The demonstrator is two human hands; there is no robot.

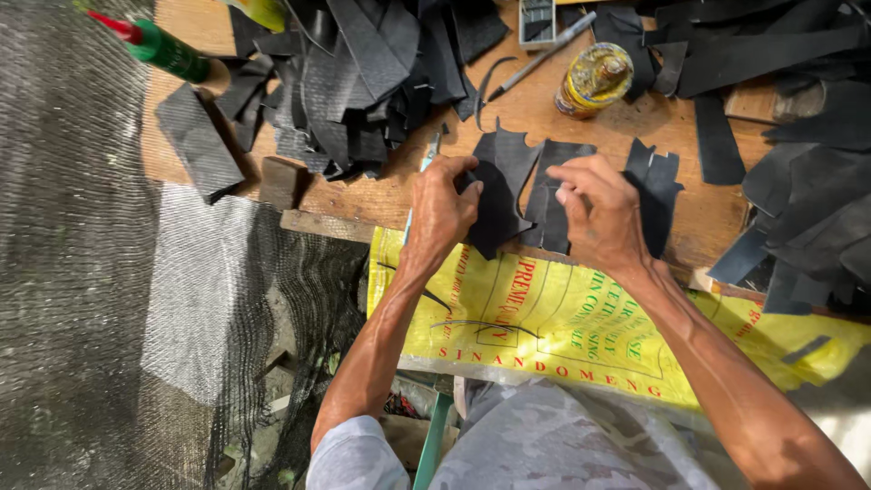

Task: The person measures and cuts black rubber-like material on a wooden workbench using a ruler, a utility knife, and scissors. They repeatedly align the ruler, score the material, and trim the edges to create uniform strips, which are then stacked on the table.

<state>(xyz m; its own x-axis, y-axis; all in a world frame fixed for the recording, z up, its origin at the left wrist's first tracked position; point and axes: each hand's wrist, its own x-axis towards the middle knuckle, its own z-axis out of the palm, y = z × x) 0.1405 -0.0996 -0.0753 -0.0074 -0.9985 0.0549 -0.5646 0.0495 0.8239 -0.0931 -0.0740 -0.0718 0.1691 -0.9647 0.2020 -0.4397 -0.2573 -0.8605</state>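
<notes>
My left hand (443, 210) grips a black cut piece of leather-like sheet (504, 177) at its left edge, with a thin light-blue tool (426, 165) sticking up behind the fingers. My right hand (599, 210) presses down on a second black cut piece (553, 186) lying beside the first. A third black cut piece (658, 181) lies just right of that hand. All three rest on the wooden worktable (526, 113), near its front edge.
A heap of black strips (363, 73) covers the back left, more black pieces (807, 191) the right. A yellow tin (594, 80), a pen (544, 54) and a green bottle with red nozzle (159, 47) stand behind. A yellow printed sack (581, 327) hangs over my lap.
</notes>
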